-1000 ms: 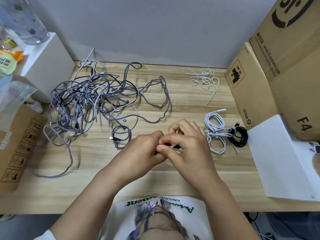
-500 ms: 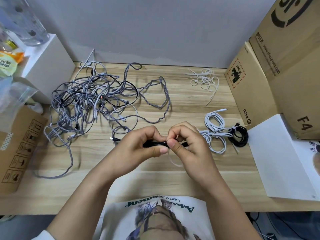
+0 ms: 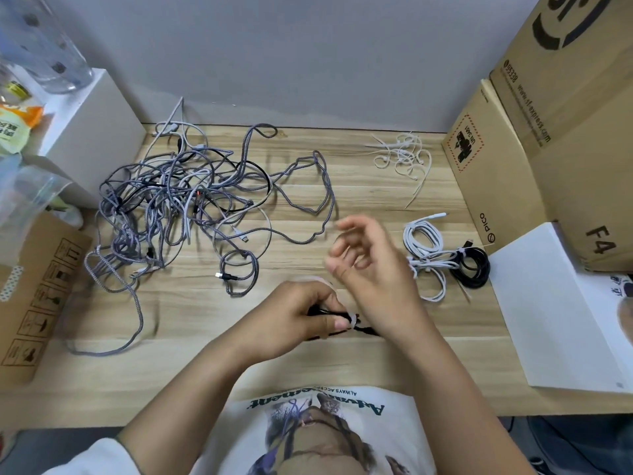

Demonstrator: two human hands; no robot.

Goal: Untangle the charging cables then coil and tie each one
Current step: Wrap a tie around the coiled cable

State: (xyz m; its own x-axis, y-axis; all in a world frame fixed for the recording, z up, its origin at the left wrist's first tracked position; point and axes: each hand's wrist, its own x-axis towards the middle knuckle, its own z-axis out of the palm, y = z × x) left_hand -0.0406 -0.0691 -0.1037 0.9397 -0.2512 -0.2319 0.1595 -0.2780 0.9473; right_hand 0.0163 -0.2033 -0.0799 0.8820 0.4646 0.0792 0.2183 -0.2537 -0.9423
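My left hand (image 3: pixel 294 317) grips a small coiled black cable (image 3: pixel 364 329) low over the wooden table (image 3: pixel 359 200), with a white tie (image 3: pixel 351 317) wrapped round it at my thumb. My right hand (image 3: pixel 373 269) is raised just above and to the right of it, motion-blurred, its fingers loosely curled; whether it pinches the tie's tail is unclear. A big tangle of grey braided, white and black cables (image 3: pixel 178 207) lies on the left. A coiled white cable (image 3: pixel 424 241) and a coiled black cable (image 3: pixel 471 269), both tied, lie on the right.
Loose white ties (image 3: pixel 400 156) lie at the back right. Cardboard boxes (image 3: pixel 548 138) and a white box (image 3: pixel 555 310) line the right side. A white box (image 3: pixel 92 132) and a cardboard box (image 3: pixel 34 289) stand at the left. The grey wall is close behind.
My right hand has left the black coil and risen up and to the right. My left hand has dropped a little toward me, keeping the coil.
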